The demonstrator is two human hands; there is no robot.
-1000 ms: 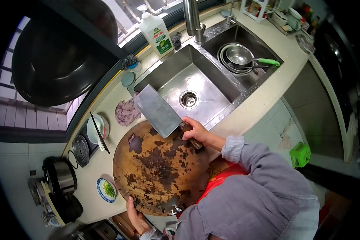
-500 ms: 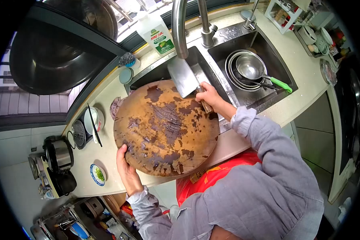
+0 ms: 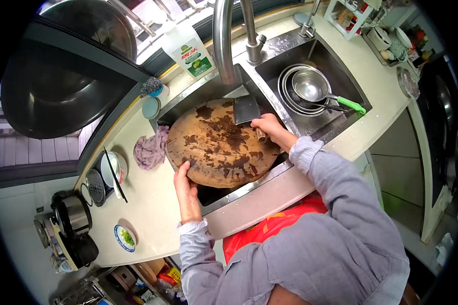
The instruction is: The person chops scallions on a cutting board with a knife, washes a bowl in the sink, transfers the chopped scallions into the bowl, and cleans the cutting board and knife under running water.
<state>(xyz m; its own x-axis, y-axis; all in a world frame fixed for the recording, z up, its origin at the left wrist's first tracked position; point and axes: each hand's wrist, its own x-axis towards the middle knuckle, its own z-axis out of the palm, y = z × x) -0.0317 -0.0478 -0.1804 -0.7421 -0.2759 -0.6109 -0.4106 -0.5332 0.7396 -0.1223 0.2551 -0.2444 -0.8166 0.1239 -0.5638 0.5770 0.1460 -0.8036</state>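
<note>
A thick round wooden chopping board (image 3: 208,157), blotched with dark wet patches, is tilted over the left sink basin (image 3: 211,197). My left hand (image 3: 187,192) grips its near-left edge, thumb on top and fingers mostly hidden beneath. In my right hand (image 3: 273,127) is a cleaver (image 3: 246,109), held by its wooden handle at the board's right side. The broad dark blade lies over the board's far right part; whether it touches the wood I cannot tell. Above the basin curves the metal faucet (image 3: 223,43).
Nested metal bowls (image 3: 288,91) and a green-handled ladle (image 3: 310,85) sit in the right basin. A purple rag (image 3: 150,150) lies left of the board. Further left are a white bowl with chopsticks (image 3: 109,170) and a small bowl of chopped greens (image 3: 124,238). A white bottle (image 3: 188,51) stands behind the sink.
The board has moved away from my body and down over the left basin, with my left hand along. The cleaver blade has turned and looks darker. More of the rag shows.
</note>
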